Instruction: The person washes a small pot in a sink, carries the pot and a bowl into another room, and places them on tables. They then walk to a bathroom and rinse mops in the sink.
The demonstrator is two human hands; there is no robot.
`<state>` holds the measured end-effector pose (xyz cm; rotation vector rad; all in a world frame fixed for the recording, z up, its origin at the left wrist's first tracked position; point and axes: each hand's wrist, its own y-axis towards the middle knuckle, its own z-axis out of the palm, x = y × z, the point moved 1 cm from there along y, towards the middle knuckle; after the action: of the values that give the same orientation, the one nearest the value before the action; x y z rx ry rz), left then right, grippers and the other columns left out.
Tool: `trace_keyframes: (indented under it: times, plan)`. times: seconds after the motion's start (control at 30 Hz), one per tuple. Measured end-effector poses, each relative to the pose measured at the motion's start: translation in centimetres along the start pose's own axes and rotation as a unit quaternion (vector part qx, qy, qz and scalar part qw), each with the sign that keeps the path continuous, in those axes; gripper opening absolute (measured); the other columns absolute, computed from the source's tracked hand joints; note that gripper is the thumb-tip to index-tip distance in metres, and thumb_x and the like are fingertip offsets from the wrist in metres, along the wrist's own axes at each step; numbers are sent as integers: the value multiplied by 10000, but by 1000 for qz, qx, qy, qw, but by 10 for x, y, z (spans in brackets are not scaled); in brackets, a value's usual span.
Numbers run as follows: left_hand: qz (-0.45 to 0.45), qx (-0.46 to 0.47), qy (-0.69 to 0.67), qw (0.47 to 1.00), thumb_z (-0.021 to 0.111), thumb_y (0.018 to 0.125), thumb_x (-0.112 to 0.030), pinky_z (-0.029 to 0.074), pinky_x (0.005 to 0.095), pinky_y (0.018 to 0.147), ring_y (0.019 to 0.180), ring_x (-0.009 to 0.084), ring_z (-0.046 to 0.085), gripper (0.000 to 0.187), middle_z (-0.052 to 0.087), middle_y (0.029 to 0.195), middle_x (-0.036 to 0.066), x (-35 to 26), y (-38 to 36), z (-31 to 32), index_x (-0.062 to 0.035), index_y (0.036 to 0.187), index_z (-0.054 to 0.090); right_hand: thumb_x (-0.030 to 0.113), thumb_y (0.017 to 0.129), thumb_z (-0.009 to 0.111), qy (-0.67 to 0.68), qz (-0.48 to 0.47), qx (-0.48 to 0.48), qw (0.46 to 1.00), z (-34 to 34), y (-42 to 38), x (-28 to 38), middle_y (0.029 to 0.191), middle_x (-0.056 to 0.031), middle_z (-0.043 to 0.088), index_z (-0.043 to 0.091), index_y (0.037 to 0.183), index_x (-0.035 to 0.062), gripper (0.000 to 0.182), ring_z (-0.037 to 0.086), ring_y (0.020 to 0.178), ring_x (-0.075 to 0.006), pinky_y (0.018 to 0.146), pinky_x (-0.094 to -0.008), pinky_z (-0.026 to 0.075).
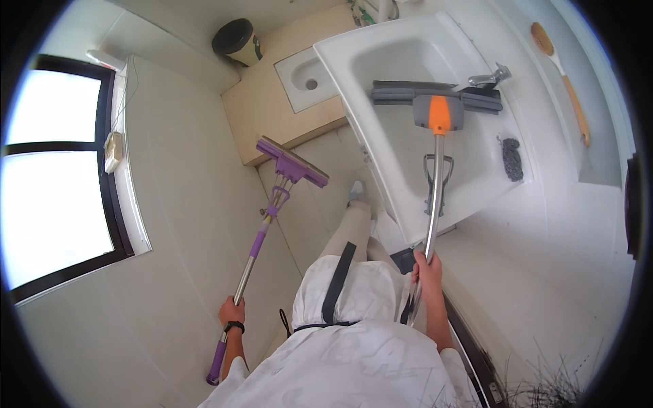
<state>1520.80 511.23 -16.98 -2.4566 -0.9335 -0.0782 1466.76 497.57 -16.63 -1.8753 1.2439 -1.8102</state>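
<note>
My left hand (231, 311), with a black band at the wrist, is closed round the metal pole of a purple sponge mop (256, 243). That mop slants up and away, its wide purple head raised beside the tan step. In my right hand (428, 273) is the silver pole of a second sponge mop (440, 112), which has a grey and orange head. This head overlaps the white basin (335, 60) near its tap (486, 78), its long grey sponge lying crosswise. A metal lever loop shows partway down the second mop's pole.
A tan step (248, 115) holds a white squat toilet (282, 73), with a dark-rimmed bin (238, 42) behind. Grey scouring mesh (511, 160) lies on the basin's right rim. A long-handled brush (573, 98) rests on the right ledge. The window (61, 197) is at left.
</note>
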Motion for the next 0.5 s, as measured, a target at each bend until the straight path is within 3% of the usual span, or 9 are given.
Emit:
trace_keyframes:
  times: [0.07, 0.3, 0.5]
  plan:
    - [-6, -22, -19, 1000, 665, 857, -398, 523, 481, 709, 797, 364, 672, 321, 698, 831, 151, -2, -9, -17, -99, 974, 681, 249, 905, 660, 55, 60, 67, 994, -5, -1, 2, 532, 3, 463, 537, 939, 40, 244, 419, 366, -95, 339, -261, 340]
    - [-21, -176, -20, 984, 731, 798, -363, 521, 459, 662, 763, 333, 671, 289, 695, 797, 98, -1, -30, -80, -157, 997, 688, 253, 901, 657, 56, 54, 92, 993, -5, 5, -3, 497, 10, 426, 526, 925, 41, 251, 412, 360, -97, 326, -277, 337]
    - [-41, -277, 107, 954, 733, 771, -282, 517, 454, 610, 713, 341, 664, 228, 682, 779, 82, -9, -41, -227, -261, 988, 666, 250, 904, 646, 28, 61, 118, 991, -10, 13, -7, 497, 6, 416, 525, 906, 57, 229, 399, 354, -101, 319, -288, 329]
